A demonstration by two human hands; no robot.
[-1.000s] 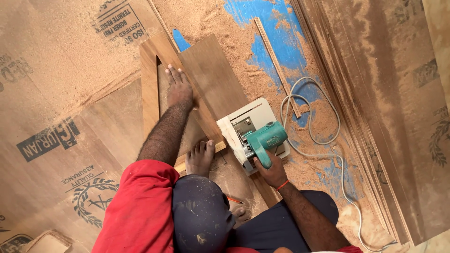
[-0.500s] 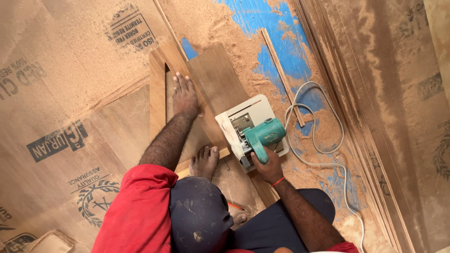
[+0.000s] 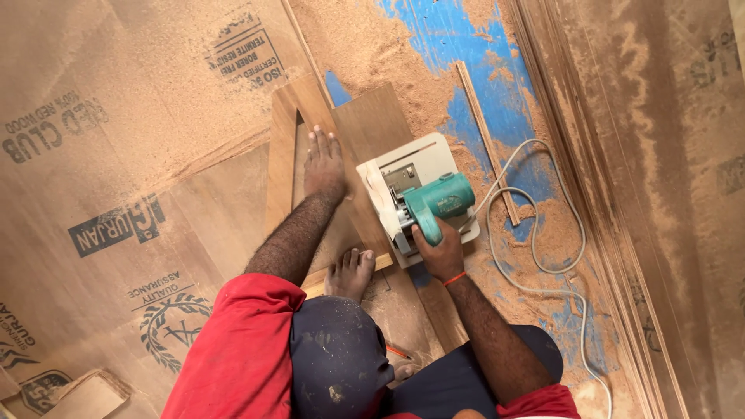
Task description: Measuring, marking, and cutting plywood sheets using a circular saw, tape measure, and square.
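My left hand [image 3: 324,165] lies flat, fingers spread, pressing on a brown wooden board [image 3: 372,124] that rests on the floor. My right hand [image 3: 437,252] grips the handle of a green circular saw [image 3: 436,203]. The saw's pale base plate [image 3: 434,155] sits on the board, just right of my left hand. A bare foot [image 3: 353,271] holds down the near end of the board. A triangular wooden frame [image 3: 281,147] lies under and left of my left hand.
The saw's white cord [image 3: 535,233] loops over a blue floor [image 3: 458,39] thick with sawdust. A thin wooden strip [image 3: 485,140] lies to the right of the saw. Large plywood sheets [image 3: 116,155] cover the left side, and long boards [image 3: 621,194] run along the right. A pencil [image 3: 397,351] lies near my knee.
The saw has advanced a little along the board, closing toward the level of my left hand. My left hand and the foot stay pressed on the board.
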